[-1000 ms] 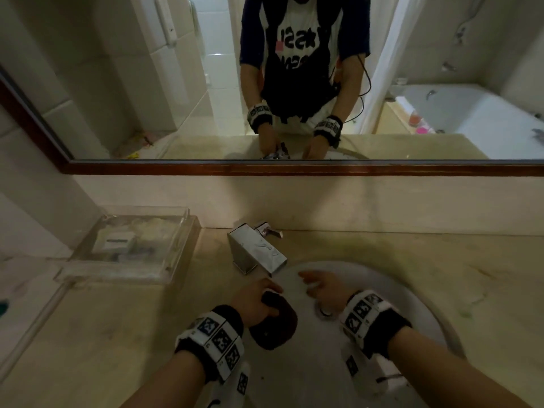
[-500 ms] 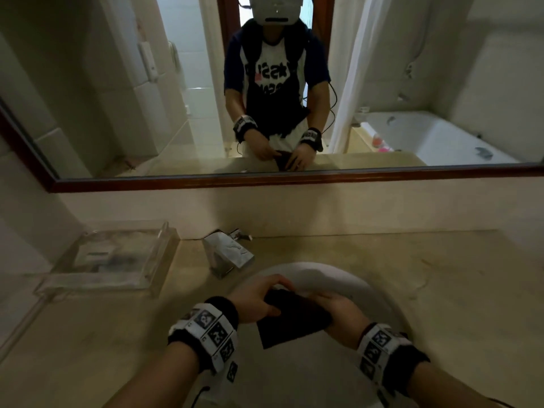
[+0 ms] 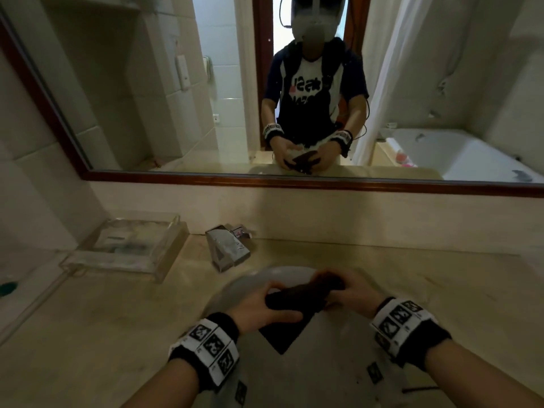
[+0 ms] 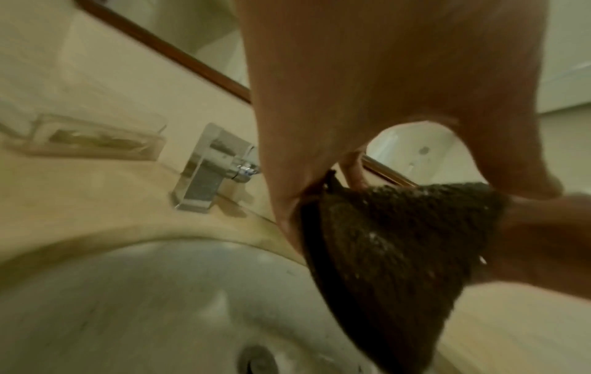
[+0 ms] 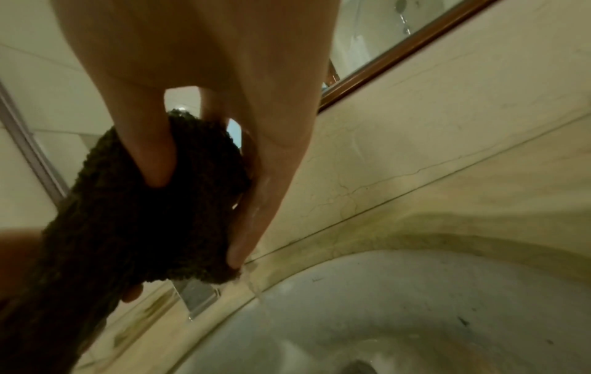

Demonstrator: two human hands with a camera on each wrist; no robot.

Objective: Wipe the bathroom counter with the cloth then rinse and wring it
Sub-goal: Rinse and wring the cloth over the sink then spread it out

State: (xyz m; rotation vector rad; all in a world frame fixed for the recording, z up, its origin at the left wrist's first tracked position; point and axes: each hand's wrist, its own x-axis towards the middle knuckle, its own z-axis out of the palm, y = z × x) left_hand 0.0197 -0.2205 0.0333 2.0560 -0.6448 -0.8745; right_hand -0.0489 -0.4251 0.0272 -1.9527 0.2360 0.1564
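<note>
A dark brown cloth (image 3: 300, 301) is stretched between both hands above the white sink basin (image 3: 250, 284). My left hand (image 3: 265, 307) grips its left end with curled fingers, and a corner of the cloth hangs down below it. At the right end my right hand (image 3: 350, 293) holds the bunched cloth. In the left wrist view the wet cloth (image 4: 393, 243) fans out from the left hand (image 4: 351, 126) over the drain (image 4: 255, 359). In the right wrist view the right hand's fingers (image 5: 153, 151) dig into the cloth (image 5: 143, 215).
A chrome faucet (image 3: 226, 248) stands behind the basin on the beige marble counter (image 3: 88, 334). A clear acrylic tray (image 3: 129, 245) sits at the back left. A framed mirror (image 3: 294, 181) runs along the wall above the backsplash.
The right hand reached over and took hold of the cloth's right end. Both hands lifted it over the basin, and it went from a flat sheet to a rolled bundle between them.
</note>
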